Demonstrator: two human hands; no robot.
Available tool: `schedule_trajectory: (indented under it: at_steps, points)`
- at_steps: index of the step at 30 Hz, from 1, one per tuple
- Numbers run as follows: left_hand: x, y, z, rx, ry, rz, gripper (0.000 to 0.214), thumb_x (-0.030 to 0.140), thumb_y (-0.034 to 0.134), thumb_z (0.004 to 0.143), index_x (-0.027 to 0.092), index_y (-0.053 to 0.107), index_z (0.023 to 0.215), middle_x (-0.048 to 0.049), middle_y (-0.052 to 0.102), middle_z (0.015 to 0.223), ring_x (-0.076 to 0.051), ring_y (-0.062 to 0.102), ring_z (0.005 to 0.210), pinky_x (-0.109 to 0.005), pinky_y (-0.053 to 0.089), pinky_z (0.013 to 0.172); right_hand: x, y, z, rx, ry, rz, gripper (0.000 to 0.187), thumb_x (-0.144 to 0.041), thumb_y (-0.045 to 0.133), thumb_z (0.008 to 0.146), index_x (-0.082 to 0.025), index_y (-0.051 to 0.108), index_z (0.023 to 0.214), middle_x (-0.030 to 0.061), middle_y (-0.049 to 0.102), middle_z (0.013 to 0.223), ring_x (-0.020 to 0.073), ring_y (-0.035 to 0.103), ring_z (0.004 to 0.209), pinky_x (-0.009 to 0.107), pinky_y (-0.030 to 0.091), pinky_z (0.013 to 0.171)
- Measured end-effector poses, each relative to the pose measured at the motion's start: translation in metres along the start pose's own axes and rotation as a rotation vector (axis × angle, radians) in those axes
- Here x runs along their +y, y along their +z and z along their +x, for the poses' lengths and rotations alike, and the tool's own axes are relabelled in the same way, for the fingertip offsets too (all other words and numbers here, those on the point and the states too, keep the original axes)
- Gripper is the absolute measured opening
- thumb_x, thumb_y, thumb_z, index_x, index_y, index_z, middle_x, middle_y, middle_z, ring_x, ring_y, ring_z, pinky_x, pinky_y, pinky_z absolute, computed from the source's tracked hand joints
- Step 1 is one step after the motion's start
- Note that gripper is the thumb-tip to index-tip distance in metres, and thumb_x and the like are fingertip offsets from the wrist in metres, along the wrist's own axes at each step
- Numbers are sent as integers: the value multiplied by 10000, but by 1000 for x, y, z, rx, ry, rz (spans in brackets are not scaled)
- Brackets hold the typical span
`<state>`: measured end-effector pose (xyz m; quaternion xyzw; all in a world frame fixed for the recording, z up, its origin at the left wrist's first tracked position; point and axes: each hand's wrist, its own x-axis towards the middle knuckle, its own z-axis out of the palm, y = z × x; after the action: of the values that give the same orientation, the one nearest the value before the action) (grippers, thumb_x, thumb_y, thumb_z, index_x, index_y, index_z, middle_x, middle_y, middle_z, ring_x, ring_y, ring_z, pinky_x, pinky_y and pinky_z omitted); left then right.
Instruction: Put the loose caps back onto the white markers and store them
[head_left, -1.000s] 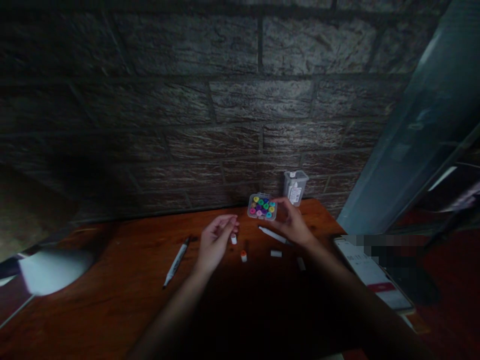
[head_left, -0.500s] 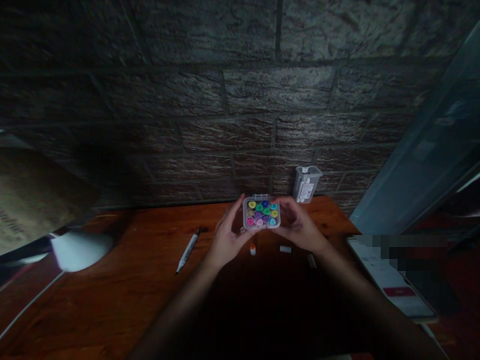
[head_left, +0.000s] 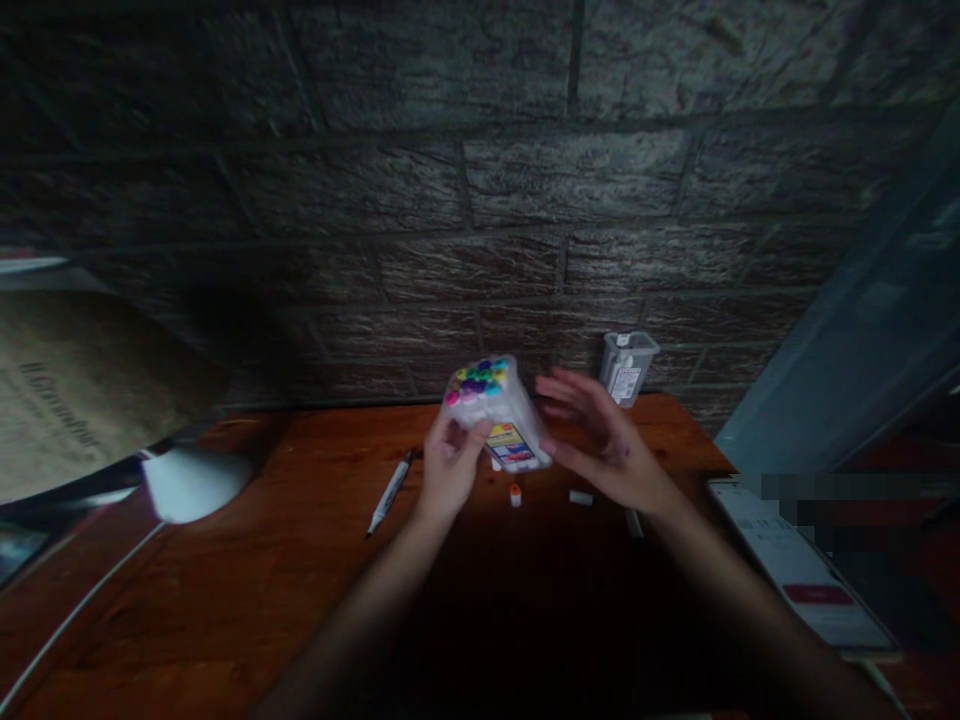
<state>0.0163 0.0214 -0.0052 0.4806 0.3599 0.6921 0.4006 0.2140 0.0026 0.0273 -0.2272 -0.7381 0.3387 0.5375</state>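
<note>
A clear plastic case of markers [head_left: 491, 405] is held above the wooden table, tilted so that its labelled side and the colourful marker ends both show. My left hand [head_left: 450, 465] grips it from the left, thumb across the front near the yellow label. On the other side, my right hand [head_left: 600, 435] has its fingers spread; its thumb is at the case's lower right corner, and whether it touches is unclear. Below the case lie an orange-and-white cap [head_left: 515, 495] and a pale cap [head_left: 580, 497]. A white marker [head_left: 390, 495] with dark ends lies left of my left hand.
A clear grey container [head_left: 628, 368] stands by the brick wall [head_left: 517, 260]. Another pale piece [head_left: 634, 523] lies by my right wrist. A phone [head_left: 810, 570] is at the right table edge. At left are a white lamp-like base [head_left: 196, 485], its cable [head_left: 82, 608] and a brown bag [head_left: 90, 385].
The case has turned from end-on to tilted, showing its label, and shifted slightly left. My right hand has let go and opened, while my left hand keeps its grip.
</note>
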Motion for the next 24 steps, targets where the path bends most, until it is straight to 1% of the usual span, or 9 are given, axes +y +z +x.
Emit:
schedule_trajectory:
  at_steps: [3, 6, 8, 11, 15, 18, 20, 22, 24]
  points:
    - [-1, -1, 7, 37, -96, -230, 455, 574, 751, 712, 193, 684, 951, -52, 745, 986, -207, 682, 931, -314, 522, 856, 5, 0, -2, -9, 54, -11, 672, -250, 737, 825, -360, 433, 1413, 50, 537, 1416, 248, 497, 1327, 512, 433, 1114]
    - [-1, -2, 11, 39, -186, -357, 520, 614, 720, 729, 178, 684, 1012, -66, 737, 1041, -202, 679, 952, -305, 527, 861, 11, 1, -5, -81, 82, 21, 712, -243, 772, 787, -352, 446, 1410, 45, 598, 1341, 229, 574, 1242, 493, 460, 1090]
    - [0, -3, 12, 40, -244, -386, 537, 628, 711, 731, 182, 681, 1029, -74, 725, 1087, -222, 667, 1002, -310, 534, 862, 14, 2, -7, -117, 86, 45, 752, -236, 790, 765, -356, 438, 1418, 35, 637, 1274, 215, 624, 1166, 477, 494, 1054]
    - [1, -3, 11, 24, -318, -405, 573, 664, 680, 737, 193, 674, 1063, -80, 704, 1147, -253, 642, 1068, -334, 539, 881, 17, 7, -9, -119, 107, 37, 754, -241, 799, 752, -357, 450, 1411, 26, 674, 1202, 207, 661, 1092, 451, 542, 992]
    - [2, -2, 9, 2, -374, -417, 617, 686, 659, 740, 191, 658, 1107, -75, 713, 1093, -248, 653, 1018, -349, 542, 879, 18, 15, -12, -110, 128, 28, 703, -245, 803, 743, -356, 501, 1368, 19, 686, 1208, 207, 671, 1074, 402, 586, 915]
    - [2, 0, 8, 10, -382, -422, 612, 681, 660, 742, 180, 652, 1094, -69, 723, 1030, -224, 668, 940, -339, 541, 867, 20, 18, -13, -142, 155, 67, 696, -257, 799, 744, -349, 506, 1368, 21, 689, 1208, 214, 673, 1066, 380, 610, 848]
    - [1, 1, 8, 27, -356, -421, 611, 674, 668, 737, 170, 649, 1082, -70, 726, 998, -213, 675, 888, -336, 545, 841, 21, 19, -13, -147, 192, 88, 693, -277, 797, 742, -332, 508, 1370, 30, 679, 1226, 222, 673, 1059, 382, 612, 835]
    - [-1, 1, 8, 50, -296, -391, 596, 656, 687, 728, 156, 649, 1050, -69, 728, 963, -201, 680, 842, -324, 549, 803, 21, 20, -12, -133, 244, 100, 651, -309, 790, 748, -299, 534, 1347, 44, 668, 1246, 226, 673, 1054, 387, 600, 855]
    - [-2, 2, 6, 69, -191, -305, 546, 608, 731, 712, 153, 647, 1002, -53, 728, 923, -183, 681, 802, -300, 547, 766, 22, 21, -11, -109, 297, 100, 559, -340, 773, 767, -263, 579, 1287, 50, 679, 1220, 226, 670, 1054, 395, 574, 901]
